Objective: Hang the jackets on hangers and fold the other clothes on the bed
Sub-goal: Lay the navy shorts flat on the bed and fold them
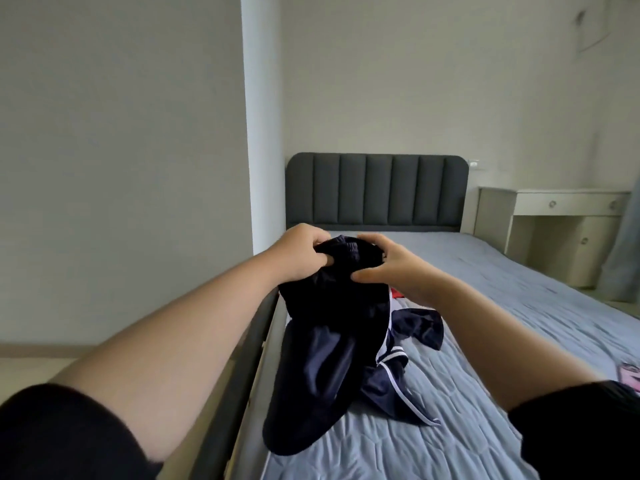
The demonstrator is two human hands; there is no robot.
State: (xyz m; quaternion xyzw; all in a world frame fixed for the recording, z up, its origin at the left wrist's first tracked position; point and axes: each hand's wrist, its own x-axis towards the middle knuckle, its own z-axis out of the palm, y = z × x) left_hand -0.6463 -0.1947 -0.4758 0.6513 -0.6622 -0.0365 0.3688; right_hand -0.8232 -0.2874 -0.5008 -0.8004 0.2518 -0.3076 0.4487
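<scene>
I hold a dark navy pair of trousers (322, 368) up over the left side of the bed (502, 306). My left hand (299, 254) grips the gathered elastic waistband on the left. My right hand (384, 263) pinches the same waistband on the right. The legs hang down and their ends rest on the blue-grey quilt. Under and beside them lies another navy garment with white stripes (408, 344), crumpled on the bed. A bit of red cloth (398, 292) shows behind my right wrist.
A dark grey padded headboard (377, 192) stands at the far end. A white desk with drawers (561, 223) is right of the bed. A pink item (630, 374) peeks in at the right edge. A wall and floor lie left of the bed frame.
</scene>
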